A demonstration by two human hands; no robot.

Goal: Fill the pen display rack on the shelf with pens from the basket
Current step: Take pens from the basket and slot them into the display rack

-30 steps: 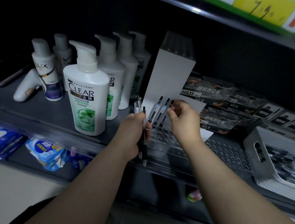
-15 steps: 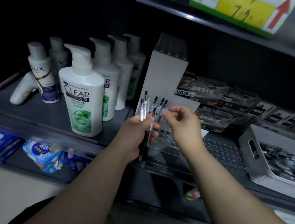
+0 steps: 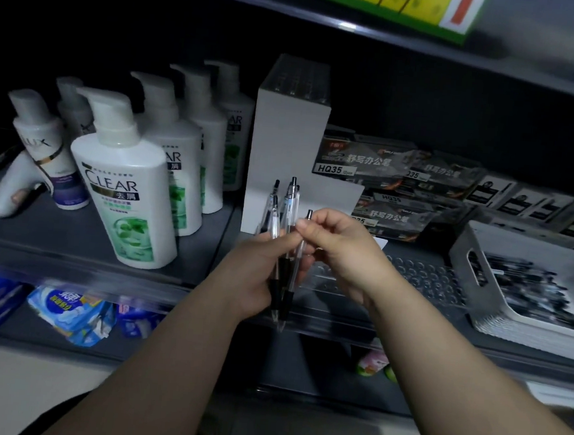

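My left hand grips a bunch of clear pens with black grips, held upright in front of the shelf. My right hand pinches the top of one pen in that bunch, near its clicker. Just behind my hands lies the clear pen display rack, a stepped plate of round holes with a white back panel. The holes I can see hold nothing. At the right of the shelf stands the white basket with many dark pens in it.
White shampoo pump bottles stand in rows left of the rack. Black pen boxes are stacked behind the rack. A shelf with a yellow price sign hangs overhead. Packets lie on the lower shelf.
My right hand left the rack, came back to the bunch and took hold of one pen's top. The pens that stood in the rack's left holes a second ago are out of sight.
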